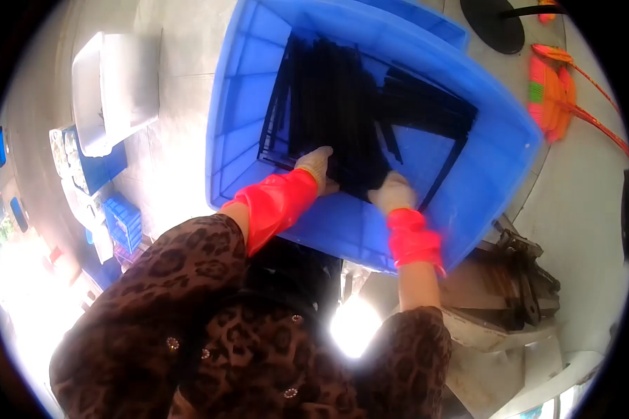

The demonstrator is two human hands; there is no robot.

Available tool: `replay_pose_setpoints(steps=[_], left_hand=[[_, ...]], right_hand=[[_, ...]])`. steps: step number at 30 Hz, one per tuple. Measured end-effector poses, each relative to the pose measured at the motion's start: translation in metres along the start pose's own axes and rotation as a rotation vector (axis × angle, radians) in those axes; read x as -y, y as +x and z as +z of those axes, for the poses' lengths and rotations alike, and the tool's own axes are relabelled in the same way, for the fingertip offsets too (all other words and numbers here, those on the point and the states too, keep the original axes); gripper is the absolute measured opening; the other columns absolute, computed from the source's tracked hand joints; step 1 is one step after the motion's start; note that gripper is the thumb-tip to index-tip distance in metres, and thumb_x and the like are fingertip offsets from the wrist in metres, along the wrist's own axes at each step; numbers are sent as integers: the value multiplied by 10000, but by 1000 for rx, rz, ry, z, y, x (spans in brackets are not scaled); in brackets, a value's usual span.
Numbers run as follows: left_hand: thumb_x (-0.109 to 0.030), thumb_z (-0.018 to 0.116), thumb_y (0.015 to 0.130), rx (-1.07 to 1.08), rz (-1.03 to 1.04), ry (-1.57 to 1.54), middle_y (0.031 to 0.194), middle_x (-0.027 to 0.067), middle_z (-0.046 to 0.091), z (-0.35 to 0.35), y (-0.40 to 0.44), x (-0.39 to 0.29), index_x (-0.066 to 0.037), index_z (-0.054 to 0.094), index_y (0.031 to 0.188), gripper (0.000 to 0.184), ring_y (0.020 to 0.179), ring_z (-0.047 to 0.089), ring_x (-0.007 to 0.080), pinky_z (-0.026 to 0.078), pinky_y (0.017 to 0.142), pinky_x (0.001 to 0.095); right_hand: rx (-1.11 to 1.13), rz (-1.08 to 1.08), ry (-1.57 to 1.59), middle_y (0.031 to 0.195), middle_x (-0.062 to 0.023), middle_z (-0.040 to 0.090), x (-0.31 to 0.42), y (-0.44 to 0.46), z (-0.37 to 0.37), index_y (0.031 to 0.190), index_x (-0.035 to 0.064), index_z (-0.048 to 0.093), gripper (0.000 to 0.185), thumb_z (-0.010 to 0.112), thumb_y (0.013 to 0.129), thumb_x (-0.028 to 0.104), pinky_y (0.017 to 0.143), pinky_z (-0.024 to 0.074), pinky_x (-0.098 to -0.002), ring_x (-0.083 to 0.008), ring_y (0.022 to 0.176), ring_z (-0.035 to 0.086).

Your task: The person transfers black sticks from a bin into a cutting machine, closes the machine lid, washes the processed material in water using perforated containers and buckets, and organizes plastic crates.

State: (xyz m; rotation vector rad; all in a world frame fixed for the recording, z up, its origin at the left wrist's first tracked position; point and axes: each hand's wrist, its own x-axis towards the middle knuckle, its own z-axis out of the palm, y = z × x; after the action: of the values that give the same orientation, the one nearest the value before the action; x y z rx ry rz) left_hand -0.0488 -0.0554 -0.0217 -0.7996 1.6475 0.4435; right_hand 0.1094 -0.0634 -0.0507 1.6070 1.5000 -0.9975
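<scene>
A large blue plastic bin (234, 112) holds many long, thin black strips (332, 98), most of them lying side by side in a thick bundle. My left hand (316, 169), in a whitish glove with a bright pink sleeve cover, is closed on the near left end of this bundle. On its near right end my right hand (394, 193) is also closed, gloved the same way and slightly blurred. Both hands' fingertips are partly hidden by the dark strips. More black strips (426, 105) lie crosswise at the right, and a few single ones lean along the bin's sides.
At the left stand a white container (129, 84) and a blue crate (124, 222). A black round base (493, 24) is at the top right, near an orange and pink bundle with cords (553, 94). A worn machine part (521, 272) sits at the lower right.
</scene>
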Motion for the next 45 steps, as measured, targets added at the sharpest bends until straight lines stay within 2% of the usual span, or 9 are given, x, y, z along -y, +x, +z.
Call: replay_pose_setpoints(steps=[11,14,18,22,31,38,40,44,45], left_hand=[[-349,528,737,-25,1012,1213,1058,146,528,6,-15,-30,-31,496,1087,473,993,494,259,370,842,276],[-338,502,743,-104,1188,1047,1082,178,502,-10,-18,-36,-5,476,1094,485,1005,475,303,353,872,312],[-341,483,742,-621,1758,965,1093,216,482,-6,5,-81,11,440,1119,517,1029,443,345,334,888,347],[-412,469,735,-534,1236,913,1160,221,430,5,2,-98,33,400,1152,614,1087,405,321,305,914,320],[-432,494,722,-350,1181,723,1104,191,489,18,5,-99,23,449,1115,603,1033,462,293,337,878,307],[-390,477,740,-43,1259,757,1058,196,513,7,14,-105,21,484,1069,527,1016,471,297,346,864,318],[-390,479,742,-27,1248,725,1067,198,507,3,20,-106,22,474,1080,533,1018,471,292,345,867,317],[-405,485,740,-220,1279,808,1107,199,482,-1,9,-110,23,434,1128,580,1042,457,290,334,885,314],[-405,485,740,-207,1272,808,1107,199,482,-2,13,-112,23,434,1128,580,1042,457,290,334,885,314]], right_hand=[[-294,-454,314,1034,-193,517,29,15,-91,1051,28,491,377,467,710,187,831,388,-391,-334,965,488],[-820,-477,-19,1115,-154,466,-13,46,-118,1144,44,395,486,500,675,120,848,374,-406,-351,1021,437],[-608,-447,-172,1158,-135,432,-25,56,-150,1182,63,361,629,627,625,181,887,340,-372,-318,1023,436],[-666,-310,-256,1176,-143,409,-35,57,-131,1166,68,374,649,665,612,239,854,371,-379,-316,1018,441],[-509,-202,-128,873,-123,548,22,52,-91,1106,-41,370,646,557,706,431,593,461,-402,-251,760,568],[-302,-59,376,999,-238,514,75,39,-68,1118,-71,376,568,488,749,346,773,410,-418,-361,884,524],[-385,-307,611,1074,-259,468,58,20,-73,1112,-50,423,578,511,724,370,863,354,-372,-373,1016,441],[-869,166,769,1051,-280,465,7,-6,-50,1098,-76,391,527,516,715,265,848,350,-395,-391,978,446],[-684,334,817,1028,-283,476,-8,-7,-48,1078,-102,389,502,512,710,218,832,369,-386,-387,951,468]])
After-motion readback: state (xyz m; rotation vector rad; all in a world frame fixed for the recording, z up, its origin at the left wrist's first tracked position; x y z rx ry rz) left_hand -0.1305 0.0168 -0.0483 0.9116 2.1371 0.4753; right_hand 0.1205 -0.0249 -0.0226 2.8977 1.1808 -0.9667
